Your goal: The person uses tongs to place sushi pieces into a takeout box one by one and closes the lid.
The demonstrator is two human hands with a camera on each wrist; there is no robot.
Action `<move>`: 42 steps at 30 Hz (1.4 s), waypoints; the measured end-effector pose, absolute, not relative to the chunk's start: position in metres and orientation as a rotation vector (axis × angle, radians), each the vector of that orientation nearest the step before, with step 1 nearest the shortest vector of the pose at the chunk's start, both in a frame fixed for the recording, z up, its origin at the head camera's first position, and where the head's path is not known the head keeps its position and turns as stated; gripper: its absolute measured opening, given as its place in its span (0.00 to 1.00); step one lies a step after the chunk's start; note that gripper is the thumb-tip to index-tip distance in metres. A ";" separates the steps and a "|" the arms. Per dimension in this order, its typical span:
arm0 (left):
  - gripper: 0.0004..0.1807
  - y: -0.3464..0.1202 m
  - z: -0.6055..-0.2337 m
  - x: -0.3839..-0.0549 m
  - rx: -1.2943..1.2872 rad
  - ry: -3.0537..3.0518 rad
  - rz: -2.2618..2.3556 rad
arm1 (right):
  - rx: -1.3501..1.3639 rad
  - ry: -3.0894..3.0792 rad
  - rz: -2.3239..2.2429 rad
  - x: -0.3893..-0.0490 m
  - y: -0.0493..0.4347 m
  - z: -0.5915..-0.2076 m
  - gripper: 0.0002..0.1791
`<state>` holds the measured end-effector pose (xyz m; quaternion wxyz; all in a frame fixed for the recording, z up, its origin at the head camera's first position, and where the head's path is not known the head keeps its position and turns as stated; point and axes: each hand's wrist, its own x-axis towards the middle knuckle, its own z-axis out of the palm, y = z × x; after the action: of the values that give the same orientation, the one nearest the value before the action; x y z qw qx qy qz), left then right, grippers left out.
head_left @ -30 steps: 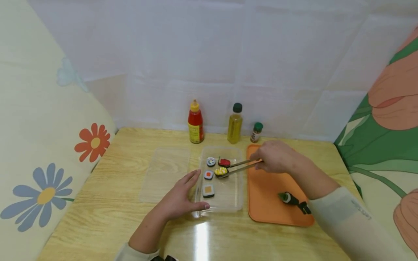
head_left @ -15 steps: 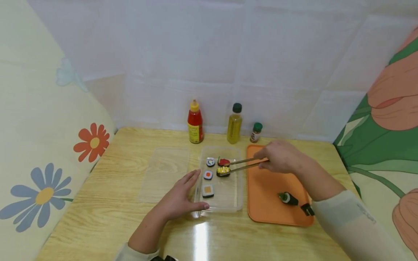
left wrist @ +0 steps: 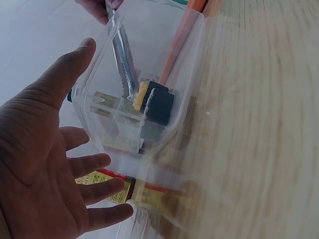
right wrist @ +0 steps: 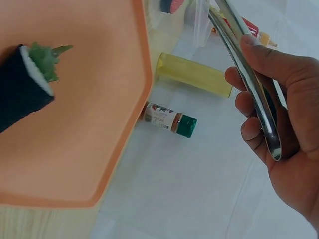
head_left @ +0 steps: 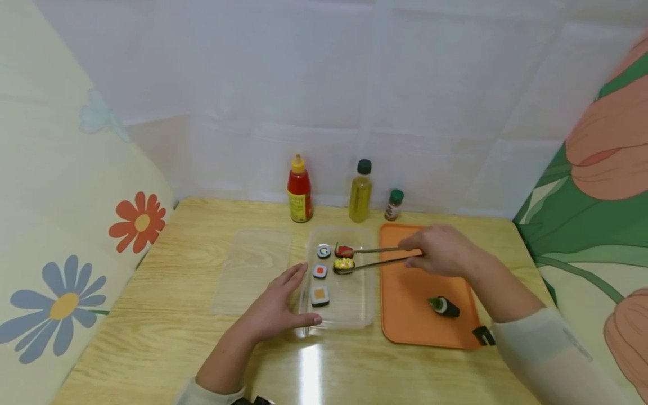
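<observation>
My right hand (head_left: 442, 250) grips metal tongs (right wrist: 249, 79), thumb on one arm and fingers round the other. The tips are spread inside a clear plastic box (head_left: 354, 309). One tip lies at the yellow-topped sushi piece (head_left: 344, 264), the other at the red-topped sushi piece (head_left: 345, 251) just behind it. Down the box's left side sit a small round roll (head_left: 324, 251), a red-centred roll (head_left: 320, 271) and a larger square roll (head_left: 319, 295). My left hand (head_left: 275, 306) is spread against the box's left edge, its fingers straight in the left wrist view.
An orange tray (head_left: 410, 315) right of the box bears a dark cone-shaped hand roll (head_left: 445, 306). Left of the box lies a clear lid (head_left: 253, 264). Along the back stand a red sauce bottle (head_left: 300, 194), an oil bottle (head_left: 360, 197) and a small green-capped jar (head_left: 394, 205).
The tongs' arms have spread apart, and the yellow-topped sushi piece now rests below the red-topped one, let go. My right hand has drawn slightly right. The left hand stays at the box.
</observation>
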<state>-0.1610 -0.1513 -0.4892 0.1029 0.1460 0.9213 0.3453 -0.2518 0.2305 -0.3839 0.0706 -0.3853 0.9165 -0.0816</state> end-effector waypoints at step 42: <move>0.66 -0.152 -0.484 -0.160 0.437 2.733 0.991 | -1.233 2.979 -0.792 -0.188 0.290 -0.436 0.22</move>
<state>-0.1603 -0.1516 -0.4843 0.1009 0.1478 0.9249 0.3355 -0.1884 0.2897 -0.4361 -0.0888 -0.3699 0.8937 -0.2377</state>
